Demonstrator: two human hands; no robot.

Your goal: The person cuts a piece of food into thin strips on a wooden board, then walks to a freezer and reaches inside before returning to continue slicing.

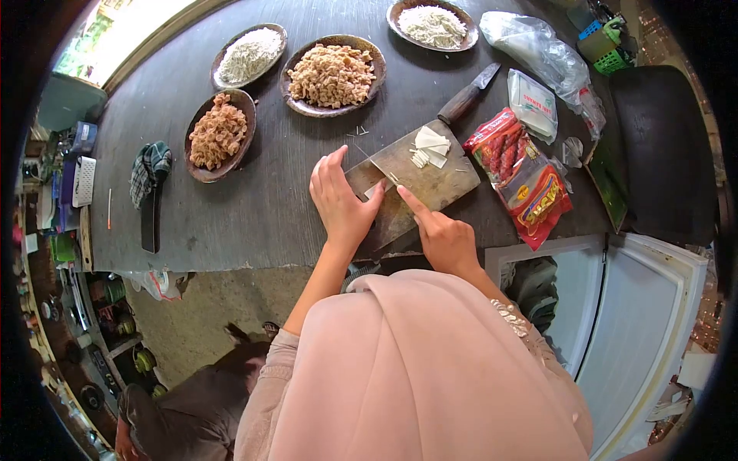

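A wooden cutting board (pixel 442 184) lies near the table's front edge. My left hand (pixel 338 200) is at its left side, fingers stretched and thumb apart, the thumb touching a small pale piece (pixel 371 192). My right hand (pixel 446 237) is over the board's front, index finger extended and the others curled. It seems to grip a knife (pixel 361 150) seen edge-on as a thin line; the handle is hidden under my palm. Narrow white strips (pixel 393 177) are by the index fingertip. Cut white slices (pixel 432 146) lie at the board's far side.
Behind the board rests another knife (pixel 463 102). A red food packet (pixel 519 177), a white packet (pixel 533 106) and a clear plastic bag (pixel 538 50) are to the right. Bowls of chopped food (pixel 332 114) stand farther back. A cloth (pixel 151 170) lies left; another person (pixel 192 407) sits below.
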